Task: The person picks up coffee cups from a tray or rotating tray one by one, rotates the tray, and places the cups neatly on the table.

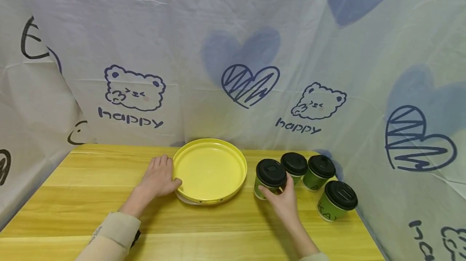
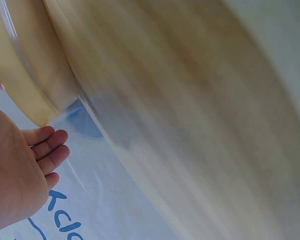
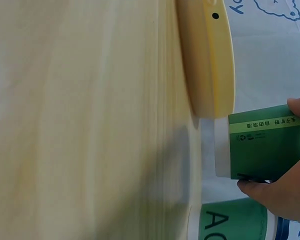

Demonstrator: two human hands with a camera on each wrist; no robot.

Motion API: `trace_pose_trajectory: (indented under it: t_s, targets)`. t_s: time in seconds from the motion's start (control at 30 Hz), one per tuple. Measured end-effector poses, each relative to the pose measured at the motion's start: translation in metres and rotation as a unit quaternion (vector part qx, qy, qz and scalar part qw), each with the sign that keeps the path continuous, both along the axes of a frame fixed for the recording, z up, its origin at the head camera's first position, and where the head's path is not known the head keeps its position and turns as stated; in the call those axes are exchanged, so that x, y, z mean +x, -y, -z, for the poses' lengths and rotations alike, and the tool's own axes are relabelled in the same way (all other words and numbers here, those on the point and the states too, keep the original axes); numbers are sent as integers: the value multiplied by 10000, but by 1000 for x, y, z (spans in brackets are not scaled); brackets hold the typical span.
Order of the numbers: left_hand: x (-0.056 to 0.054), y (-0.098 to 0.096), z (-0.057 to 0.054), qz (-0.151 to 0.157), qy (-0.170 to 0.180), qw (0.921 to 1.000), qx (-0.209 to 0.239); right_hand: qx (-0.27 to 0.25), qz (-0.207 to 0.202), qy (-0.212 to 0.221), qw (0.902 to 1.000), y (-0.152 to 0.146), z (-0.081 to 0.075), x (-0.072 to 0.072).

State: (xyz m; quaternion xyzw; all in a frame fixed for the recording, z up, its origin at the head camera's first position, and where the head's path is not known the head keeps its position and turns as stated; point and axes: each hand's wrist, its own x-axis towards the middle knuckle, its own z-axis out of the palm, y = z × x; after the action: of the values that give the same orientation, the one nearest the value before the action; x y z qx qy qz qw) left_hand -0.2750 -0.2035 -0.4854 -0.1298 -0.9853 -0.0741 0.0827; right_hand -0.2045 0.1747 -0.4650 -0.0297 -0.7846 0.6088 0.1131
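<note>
My right hand (image 1: pixel 285 202) grips a green paper cup (image 1: pixel 260 188) with a black lid, thumb on one side and fingers on the other. In the right wrist view, the held green cup (image 3: pixel 265 145) tilts slightly, its white base a little off the table. To its left sits a round yellow tray (image 1: pixel 209 172) with a raised rim. My left hand (image 1: pixel 158 178) rests against the tray's left side, its thumb at the rim. The fingers (image 2: pixel 55 157) of that hand extend loosely beside the tray in the left wrist view.
Several more lidded green cups stand at the table's right: one behind the held cup (image 1: pixel 294 164), one beside it (image 1: pixel 316 178), one nearer the front (image 1: pixel 333 206). The wooden table (image 1: pixel 204 232) ends at a hanging printed cloth (image 1: pixel 193 42) behind and at the sides.
</note>
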Motion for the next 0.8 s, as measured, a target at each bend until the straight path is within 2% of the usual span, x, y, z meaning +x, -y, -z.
trace_pose_trajectory:
  t_s: [0.3,0.8]
  targets:
    - [1,0,-2,-1,30,10000,-18,244,192,198,9993,-19,6,8]
    - [1,0,-1,24,-14,10000,1,376,375,670,9963,-50,4,19]
